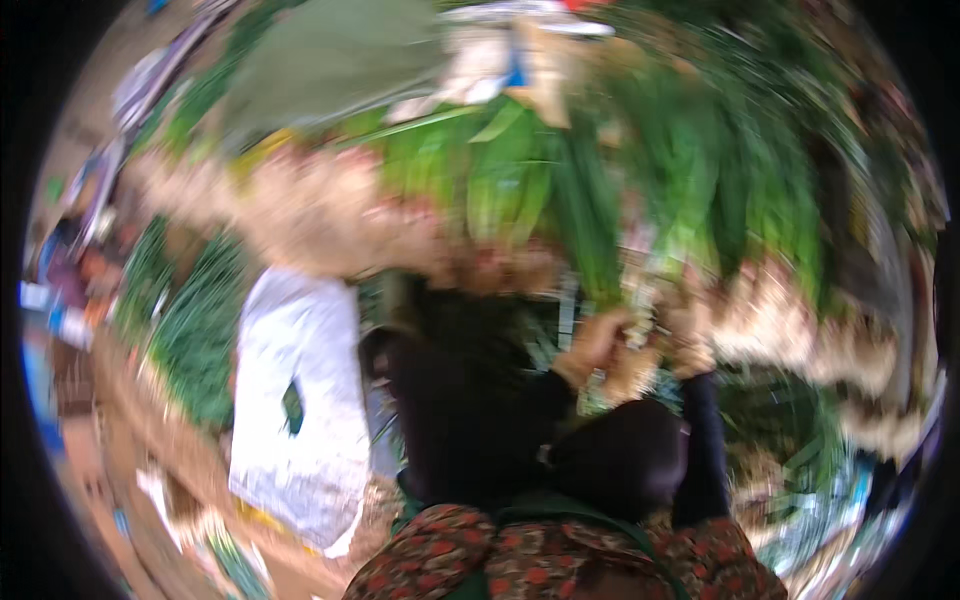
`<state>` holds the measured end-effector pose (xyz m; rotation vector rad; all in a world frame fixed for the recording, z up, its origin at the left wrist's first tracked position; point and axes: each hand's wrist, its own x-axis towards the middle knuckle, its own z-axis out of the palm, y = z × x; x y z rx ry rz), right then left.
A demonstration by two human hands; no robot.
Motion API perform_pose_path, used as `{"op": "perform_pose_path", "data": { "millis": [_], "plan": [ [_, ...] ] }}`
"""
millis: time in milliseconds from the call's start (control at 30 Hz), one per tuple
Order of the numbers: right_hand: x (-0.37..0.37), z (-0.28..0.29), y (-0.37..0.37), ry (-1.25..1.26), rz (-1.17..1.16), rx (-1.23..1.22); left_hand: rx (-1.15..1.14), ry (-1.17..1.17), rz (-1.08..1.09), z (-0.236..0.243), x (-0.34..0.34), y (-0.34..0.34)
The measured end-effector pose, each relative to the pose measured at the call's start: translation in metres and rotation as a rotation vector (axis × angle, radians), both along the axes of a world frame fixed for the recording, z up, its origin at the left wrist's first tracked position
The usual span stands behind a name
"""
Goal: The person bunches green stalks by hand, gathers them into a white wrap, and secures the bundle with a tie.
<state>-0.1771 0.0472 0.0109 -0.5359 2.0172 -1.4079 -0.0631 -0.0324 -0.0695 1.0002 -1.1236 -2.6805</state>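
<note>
The picture is smeared by motion. In front of my knees, my left hand [597, 346] is closed round the lower part of a bunch of spring onions [590, 215]. Its green leaves point away from me, and pale roots [630, 378] hang toward my lap. Just right of it is my right hand [690, 330], by the pale bulb ends; its fingers are too blurred to tell whether they grip. More leafy bunches [690, 190] lie beyond both hands, bulbs and roots toward me.
A long heap of pale-rooted bunches [300, 215] runs across in front, partly under a grey-green sheet [335, 65]. Left of my legs lies a white sack [295, 390], beside darker green bunches [198, 335]. Loose greens [780, 420] lie at right.
</note>
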Motion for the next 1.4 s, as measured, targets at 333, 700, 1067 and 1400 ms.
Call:
{"op": "perform_pose_path", "data": {
  "millis": [333, 700, 1067, 1400],
  "plan": [
    [0.103, 0.178, -0.106, 0.229, 0.432, -0.396, 0.575, 0.316, -0.008, 0.032, 0.01, -0.001],
    [0.237, 0.112, -0.3, 0.963, 1.343, -0.051, 0.568, 0.515, -0.041, 0.023, 0.014, -0.034],
    [0.041, -0.024, 0.036, -0.12, 0.167, -0.44, 0.404, 0.512, 0.176, 0.053, -0.032, 0.017],
    [0.036, -0.138, 0.24, 0.978, 0.849, 0.62, 0.153, 0.594, 0.278, 0.102, -0.079, -0.034]
  ]
}}
